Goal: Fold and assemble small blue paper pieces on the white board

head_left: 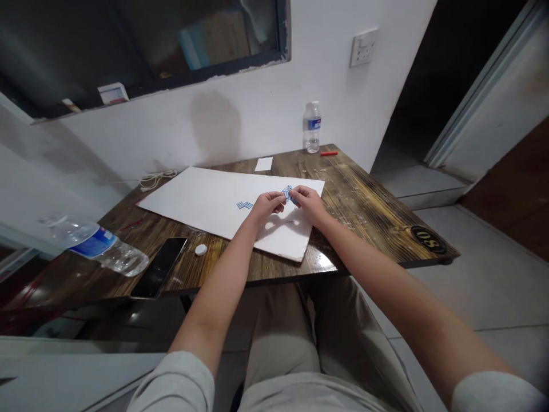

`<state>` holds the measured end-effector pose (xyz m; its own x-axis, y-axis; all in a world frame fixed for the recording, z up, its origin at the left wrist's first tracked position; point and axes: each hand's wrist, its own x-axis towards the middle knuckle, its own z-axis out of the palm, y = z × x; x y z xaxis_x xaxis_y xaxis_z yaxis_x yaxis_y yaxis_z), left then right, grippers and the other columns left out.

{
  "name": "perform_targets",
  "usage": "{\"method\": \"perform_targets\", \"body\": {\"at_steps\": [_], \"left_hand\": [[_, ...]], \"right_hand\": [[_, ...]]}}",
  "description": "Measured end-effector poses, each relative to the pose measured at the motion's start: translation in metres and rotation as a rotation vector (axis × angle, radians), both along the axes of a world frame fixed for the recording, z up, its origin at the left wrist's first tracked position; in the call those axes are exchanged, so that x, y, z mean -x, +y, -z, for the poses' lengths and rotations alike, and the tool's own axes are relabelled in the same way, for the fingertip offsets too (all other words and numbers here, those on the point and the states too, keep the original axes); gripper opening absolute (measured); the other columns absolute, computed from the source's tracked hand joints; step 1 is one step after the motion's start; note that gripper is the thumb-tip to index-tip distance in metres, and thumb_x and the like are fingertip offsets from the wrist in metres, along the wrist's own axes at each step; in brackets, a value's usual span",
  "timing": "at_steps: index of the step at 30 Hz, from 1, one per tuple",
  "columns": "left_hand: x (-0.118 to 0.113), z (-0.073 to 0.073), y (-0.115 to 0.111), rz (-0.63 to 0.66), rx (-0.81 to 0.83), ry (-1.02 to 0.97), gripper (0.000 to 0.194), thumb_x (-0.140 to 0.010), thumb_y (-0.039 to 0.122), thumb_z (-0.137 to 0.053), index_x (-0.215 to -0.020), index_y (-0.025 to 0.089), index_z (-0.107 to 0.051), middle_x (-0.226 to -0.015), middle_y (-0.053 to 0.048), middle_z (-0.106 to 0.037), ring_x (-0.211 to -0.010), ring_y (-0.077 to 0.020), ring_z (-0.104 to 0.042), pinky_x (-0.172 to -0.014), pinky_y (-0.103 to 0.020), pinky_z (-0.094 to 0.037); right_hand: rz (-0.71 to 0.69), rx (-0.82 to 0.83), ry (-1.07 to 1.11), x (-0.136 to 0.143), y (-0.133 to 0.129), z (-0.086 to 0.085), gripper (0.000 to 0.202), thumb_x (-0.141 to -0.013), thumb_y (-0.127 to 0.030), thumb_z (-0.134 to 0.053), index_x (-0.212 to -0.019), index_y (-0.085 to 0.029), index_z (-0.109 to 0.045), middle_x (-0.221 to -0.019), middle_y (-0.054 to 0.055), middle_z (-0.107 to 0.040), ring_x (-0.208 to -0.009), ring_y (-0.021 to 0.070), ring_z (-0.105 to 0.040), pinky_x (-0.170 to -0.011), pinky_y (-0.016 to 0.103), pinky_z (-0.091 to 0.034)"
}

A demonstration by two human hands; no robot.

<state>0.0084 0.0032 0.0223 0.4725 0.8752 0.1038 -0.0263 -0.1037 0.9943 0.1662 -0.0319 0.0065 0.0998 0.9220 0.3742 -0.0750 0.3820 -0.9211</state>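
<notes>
Both hands meet over the right half of a white board (206,191) lying on a dark wooden table. Between the fingertips of my left hand (269,205) and my right hand (307,201) is a small blue-and-white piece (287,193); its exact kind is too small to tell. Each hand pinches it from its own side, with the fingers closed. Just left of my left hand, a blue striped zigzag shape (245,205) shows on the board, partly behind the fingers. Whether it is drawn or a loose piece, I cannot tell.
On the left lie a water bottle (100,246), a black phone (159,268) and a white cap (201,250). Toward the wall are a coiled white cable (156,179), a white paper (263,164), an upright bottle (313,127) and a red stick-like object (329,153).
</notes>
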Motion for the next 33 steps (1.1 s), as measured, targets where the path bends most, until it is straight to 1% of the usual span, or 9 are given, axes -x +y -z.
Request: {"method": "perform_targets", "body": {"at_steps": [5,8,11,15,18,21,25,29,33], "left_hand": [[-0.0006,0.0021,0.0042,-0.064,0.067,-0.077,0.027,-0.065,0.036,-0.076,-0.077,0.014,-0.064,-0.068,0.001,-0.059,-0.053,-0.0056,-0.051,-0.051,-0.02,-0.039],[-0.0003,0.0022,0.0044,-0.063,0.076,-0.079,0.031,-0.067,0.042,-0.075,-0.075,0.015,-0.063,-0.071,0.0,-0.061,-0.053,-0.0056,-0.052,-0.051,-0.02,-0.038],[0.0002,0.0019,0.0034,-0.073,0.031,-0.039,0.036,-0.066,0.047,-0.076,-0.076,0.015,-0.064,-0.073,-0.001,-0.062,-0.055,-0.0055,-0.052,-0.051,-0.019,-0.037],[0.0003,0.0022,0.0044,-0.112,-0.013,-0.027,0.036,-0.063,0.045,-0.079,-0.078,0.015,-0.065,-0.07,0.0,-0.062,-0.054,-0.0055,-0.052,-0.051,-0.019,-0.036],[-0.0002,0.0026,0.0065,-0.156,-0.005,-0.043,0.034,-0.065,0.044,-0.078,-0.08,0.016,-0.066,-0.068,0.001,-0.062,-0.054,-0.0061,-0.052,-0.051,-0.019,-0.035],[-0.0007,0.0029,0.0077,-0.196,-0.038,-0.041,0.031,-0.067,0.044,-0.075,-0.08,0.017,-0.065,-0.065,0.001,-0.061,-0.055,-0.0068,-0.053,-0.051,-0.02,-0.035],[-0.0003,0.0019,0.0073,-0.24,-0.077,-0.02,0.03,-0.069,0.044,-0.073,-0.079,0.017,-0.064,-0.066,0.001,-0.061,-0.058,-0.0078,-0.054,-0.054,-0.02,-0.038],[0.0007,-0.0004,0.0066,-0.289,-0.08,-0.01,0.029,-0.07,0.044,-0.072,-0.079,0.017,-0.063,-0.068,0.001,-0.061,-0.059,-0.0079,-0.054,-0.055,-0.021,-0.038],[0.0011,-0.0023,0.0053,-0.287,-0.098,-0.006,0.027,-0.071,0.041,-0.071,-0.079,0.017,-0.063,-0.069,0.001,-0.061,-0.059,-0.0081,-0.054,-0.055,-0.021,-0.038]], "right_hand": [[-0.012,0.004,0.009,0.0003,0.0022,0.0026,0.044,-0.069,-0.062,-0.069,-0.065,-0.019,-0.059,-0.055,-0.003,-0.047,-0.053,0.0101,-0.038,-0.053,0.026,-0.03],[0.007,0.002,0.022,-0.0001,0.0038,0.0041,0.042,-0.069,-0.059,-0.071,-0.065,-0.018,-0.061,-0.055,-0.003,-0.048,-0.053,0.0098,-0.039,-0.054,0.026,-0.031],[0.014,0.01,0.049,-0.0002,0.004,0.0043,0.041,-0.067,-0.057,-0.073,-0.066,-0.018,-0.062,-0.056,-0.003,-0.051,-0.052,0.0097,-0.041,-0.053,0.026,-0.031],[-0.018,0.034,0.055,0.0005,0.0027,0.0034,0.04,-0.068,-0.057,-0.073,-0.068,-0.018,-0.064,-0.056,-0.002,-0.052,-0.053,0.0102,-0.042,-0.052,0.026,-0.032],[-0.044,0.039,0.045,0.0011,0.0013,0.0027,0.042,-0.068,-0.059,-0.072,-0.067,-0.019,-0.063,-0.055,-0.002,-0.052,-0.053,0.0101,-0.042,-0.053,0.026,-0.034],[-0.056,0.026,0.016,0.0013,0.0003,0.002,0.043,-0.068,-0.061,-0.072,-0.065,-0.019,-0.061,-0.055,-0.002,-0.051,-0.053,0.0102,-0.042,-0.053,0.026,-0.035],[-0.04,0.019,-0.034,0.0013,0.0001,0.0016,0.044,-0.07,-0.061,-0.068,-0.063,-0.019,-0.059,-0.056,-0.002,-0.051,-0.054,0.0107,-0.042,-0.054,0.027,-0.035],[-0.027,0.017,-0.056,0.0013,0.0006,0.002,0.042,-0.071,-0.058,-0.067,-0.061,-0.019,-0.058,-0.054,-0.002,-0.05,-0.053,0.0106,-0.041,-0.054,0.026,-0.034],[-0.017,0.03,-0.072,0.0011,0.0009,0.0031,0.038,-0.07,-0.056,-0.066,-0.063,-0.019,-0.059,-0.054,-0.002,-0.051,-0.053,0.0108,-0.041,-0.054,0.027,-0.034]]}}
